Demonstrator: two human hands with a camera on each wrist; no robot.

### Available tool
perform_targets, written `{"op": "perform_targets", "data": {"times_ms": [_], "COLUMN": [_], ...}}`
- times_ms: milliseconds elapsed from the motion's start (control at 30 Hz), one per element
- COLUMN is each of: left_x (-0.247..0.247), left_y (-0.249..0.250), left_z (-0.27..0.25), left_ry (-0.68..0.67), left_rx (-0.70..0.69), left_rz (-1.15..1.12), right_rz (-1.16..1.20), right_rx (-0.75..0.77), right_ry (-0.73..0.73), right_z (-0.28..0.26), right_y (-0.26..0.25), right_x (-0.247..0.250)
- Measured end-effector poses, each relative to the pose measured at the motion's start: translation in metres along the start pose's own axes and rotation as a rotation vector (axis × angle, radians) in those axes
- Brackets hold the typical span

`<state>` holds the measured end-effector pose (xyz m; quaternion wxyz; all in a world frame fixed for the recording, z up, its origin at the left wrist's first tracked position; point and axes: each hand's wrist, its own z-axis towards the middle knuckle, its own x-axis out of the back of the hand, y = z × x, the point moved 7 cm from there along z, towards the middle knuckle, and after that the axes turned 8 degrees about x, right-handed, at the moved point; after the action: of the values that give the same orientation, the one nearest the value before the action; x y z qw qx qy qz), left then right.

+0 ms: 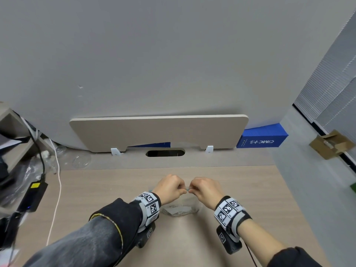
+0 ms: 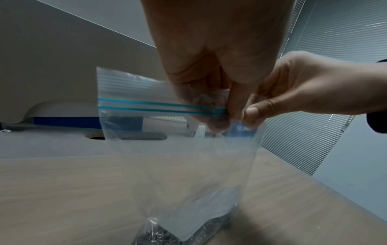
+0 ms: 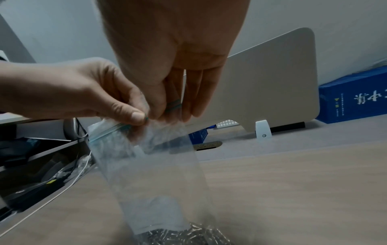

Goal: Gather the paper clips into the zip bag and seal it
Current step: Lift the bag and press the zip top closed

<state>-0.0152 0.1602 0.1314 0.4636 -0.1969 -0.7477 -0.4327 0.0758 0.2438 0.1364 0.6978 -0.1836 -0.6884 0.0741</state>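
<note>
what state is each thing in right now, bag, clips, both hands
zip bag: upright on the desk, held by its top
zip strip: pinched near its middle; sealed or not, cannot tell
paper clips: inside, at the bottom
left hand: pinching the strip
right hand: pinching the strip

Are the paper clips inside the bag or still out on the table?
Inside: the paper clips lie heaped at the bottom of the zip bag.
</note>
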Motion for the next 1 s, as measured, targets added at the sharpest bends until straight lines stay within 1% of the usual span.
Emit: {"op": "perform_targets", "data": {"times_ms": [67,233,333,533,667,733,900,1000], "left_x": [0.003,0.013,0.024,0.029,0.024,0.022,0.018,0.018], "left_y": [-0.006,-0.037,-0.052,-0.059,-0.056,-0.053,-0.035,-0.033], "left_z": [0.0,-0.002,-0.002,0.0,-0.003,-0.005,-0.006,-0.007], "left_ry": [-0.003,-0.028,-0.004,0.001,0.007,0.005,0.005,0.008], "left_rx": [0.018,0.054,0.081,0.081,0.067,0.053,-0.009,-0.019], "left_rz": [-0.016,0.057,0.06,0.029,0.053,0.066,0.039,0.019], "right_rz": [-0.009,-0.014,-0.025,-0.048,-0.062,-0.08,-0.054,0.024], "right_rx": [-0.006,-0.094,-0.133,-0.179,-0.176,-0.149,0.007,0.007], "right_ry": [0.023,0.077,0.116,0.128,0.106,0.087,0.016,0.035], "right_z": [0.001,-0.004,-0.006,-0.006,-0.006,-0.005,0.014,0.023], "right_y": [0.002,0.027,0.037,0.044,0.041,0.035,-0.008,-0.02], "right_x": [0.001,0.012,0.019,0.02,0.021,0.02,0.004,-0.001]}}
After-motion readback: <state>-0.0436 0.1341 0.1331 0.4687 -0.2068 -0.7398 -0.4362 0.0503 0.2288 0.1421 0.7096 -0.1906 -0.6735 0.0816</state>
